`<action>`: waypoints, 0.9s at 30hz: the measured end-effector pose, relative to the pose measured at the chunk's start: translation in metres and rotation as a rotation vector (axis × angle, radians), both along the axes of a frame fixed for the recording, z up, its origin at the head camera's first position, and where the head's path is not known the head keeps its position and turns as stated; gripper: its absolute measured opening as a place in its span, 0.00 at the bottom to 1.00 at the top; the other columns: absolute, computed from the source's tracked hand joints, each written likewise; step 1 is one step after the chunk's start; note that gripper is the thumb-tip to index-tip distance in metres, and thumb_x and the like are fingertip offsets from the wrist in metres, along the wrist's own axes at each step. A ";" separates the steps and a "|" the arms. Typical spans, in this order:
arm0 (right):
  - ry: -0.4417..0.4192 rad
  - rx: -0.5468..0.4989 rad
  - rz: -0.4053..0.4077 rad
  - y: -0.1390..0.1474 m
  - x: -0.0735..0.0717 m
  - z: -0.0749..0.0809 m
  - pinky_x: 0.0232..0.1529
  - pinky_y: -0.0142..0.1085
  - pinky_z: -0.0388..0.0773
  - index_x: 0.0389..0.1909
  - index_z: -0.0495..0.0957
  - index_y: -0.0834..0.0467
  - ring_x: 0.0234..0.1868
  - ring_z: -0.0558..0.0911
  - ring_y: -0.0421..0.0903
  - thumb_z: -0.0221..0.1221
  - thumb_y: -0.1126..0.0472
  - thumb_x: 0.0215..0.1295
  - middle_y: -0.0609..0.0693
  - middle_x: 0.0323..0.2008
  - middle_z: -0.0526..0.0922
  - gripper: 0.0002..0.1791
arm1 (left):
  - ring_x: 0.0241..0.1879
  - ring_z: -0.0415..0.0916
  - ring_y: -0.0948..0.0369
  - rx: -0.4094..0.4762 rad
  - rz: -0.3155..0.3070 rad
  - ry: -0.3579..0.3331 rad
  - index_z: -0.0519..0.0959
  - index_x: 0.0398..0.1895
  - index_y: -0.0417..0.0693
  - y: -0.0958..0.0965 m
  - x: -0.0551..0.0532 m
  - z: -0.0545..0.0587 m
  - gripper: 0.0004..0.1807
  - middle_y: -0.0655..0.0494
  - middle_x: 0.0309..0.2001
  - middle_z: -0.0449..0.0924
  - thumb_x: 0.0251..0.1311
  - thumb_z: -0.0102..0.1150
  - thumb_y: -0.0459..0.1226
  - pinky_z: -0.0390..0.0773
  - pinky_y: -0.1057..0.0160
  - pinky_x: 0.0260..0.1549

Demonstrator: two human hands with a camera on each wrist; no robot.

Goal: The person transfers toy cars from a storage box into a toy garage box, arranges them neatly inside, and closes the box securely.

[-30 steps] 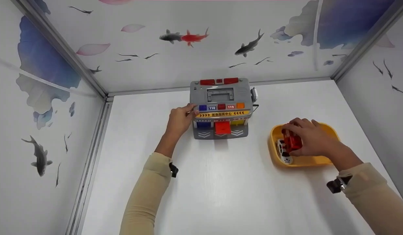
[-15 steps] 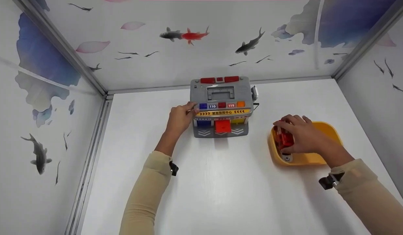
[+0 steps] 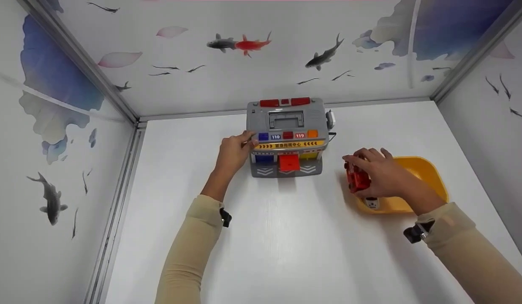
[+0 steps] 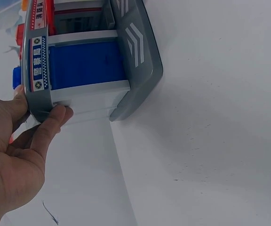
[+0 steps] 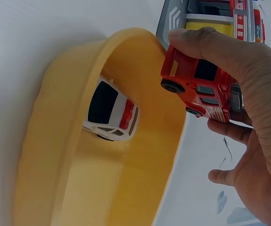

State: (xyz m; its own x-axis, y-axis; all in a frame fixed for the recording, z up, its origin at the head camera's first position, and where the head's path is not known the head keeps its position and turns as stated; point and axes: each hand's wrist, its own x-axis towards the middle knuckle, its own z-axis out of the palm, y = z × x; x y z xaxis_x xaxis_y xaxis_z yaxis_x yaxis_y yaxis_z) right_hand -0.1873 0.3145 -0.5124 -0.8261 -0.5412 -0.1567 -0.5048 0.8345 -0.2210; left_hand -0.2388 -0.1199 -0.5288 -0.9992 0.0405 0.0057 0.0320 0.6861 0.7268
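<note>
In the head view, a grey toy emergency station (image 3: 286,122) stands near the back wall, its red middle door (image 3: 289,163) raised outward. My left hand (image 3: 233,155) pinches the station's front left roof corner, thumb above and fingers below, as the left wrist view shows beside the blue door (image 4: 86,66). My right hand (image 3: 381,173) grips a red toy fire car (image 5: 196,80) between thumb and fingers, above the left rim of a yellow bin (image 3: 430,177). Inside that bin lies a white toy police car (image 5: 112,110), mostly hidden by my hand in the head view.
The white table (image 3: 282,245) meets a patterned back wall (image 3: 286,80) just behind the station. Metal-framed side walls stand left and right. A small white part (image 3: 330,120) and a thin black hook (image 3: 332,136) stick out from the station's right side.
My right hand has moved left with the red fire car, from inside the bin to its left rim. The bin has slid slightly right. My left hand stays on the station.
</note>
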 end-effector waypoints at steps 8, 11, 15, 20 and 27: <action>0.008 0.015 0.007 -0.010 -0.001 -0.004 0.77 0.80 0.63 0.85 0.62 0.52 0.74 0.73 0.64 0.84 0.46 0.54 0.61 0.74 0.75 0.61 | 0.49 0.88 0.58 -0.008 0.004 -0.023 0.83 0.74 0.56 0.001 0.002 0.001 0.26 0.49 0.68 0.87 0.80 0.63 0.52 0.90 0.55 0.53; -0.001 0.026 0.003 -0.014 -0.001 -0.004 0.78 0.80 0.61 0.85 0.60 0.55 0.75 0.72 0.65 0.84 0.47 0.53 0.62 0.76 0.73 0.62 | 0.50 0.88 0.57 -0.014 0.005 -0.021 0.83 0.74 0.56 0.001 0.003 0.002 0.26 0.49 0.69 0.86 0.79 0.63 0.53 0.90 0.54 0.54; 0.002 0.043 0.008 -0.017 -0.002 -0.004 0.78 0.80 0.60 0.84 0.60 0.58 0.76 0.71 0.66 0.84 0.47 0.52 0.63 0.77 0.72 0.62 | 0.53 0.89 0.57 -0.016 0.004 -0.014 0.83 0.74 0.56 0.001 0.003 0.002 0.26 0.48 0.70 0.85 0.80 0.62 0.53 0.90 0.54 0.54; 0.019 0.033 0.024 -0.018 -0.004 -0.002 0.78 0.81 0.60 0.83 0.62 0.58 0.74 0.72 0.64 0.84 0.46 0.52 0.62 0.75 0.74 0.61 | 0.54 0.90 0.56 -0.009 0.002 0.001 0.84 0.73 0.55 0.001 0.003 0.001 0.25 0.48 0.70 0.85 0.80 0.63 0.52 0.90 0.54 0.54; 0.044 0.013 0.047 -0.025 -0.006 0.000 0.77 0.80 0.62 0.82 0.63 0.58 0.73 0.73 0.64 0.84 0.45 0.53 0.62 0.73 0.75 0.60 | 0.50 0.91 0.57 0.000 -0.010 0.043 0.86 0.70 0.52 -0.001 0.001 -0.001 0.23 0.48 0.63 0.90 0.79 0.65 0.50 0.91 0.55 0.51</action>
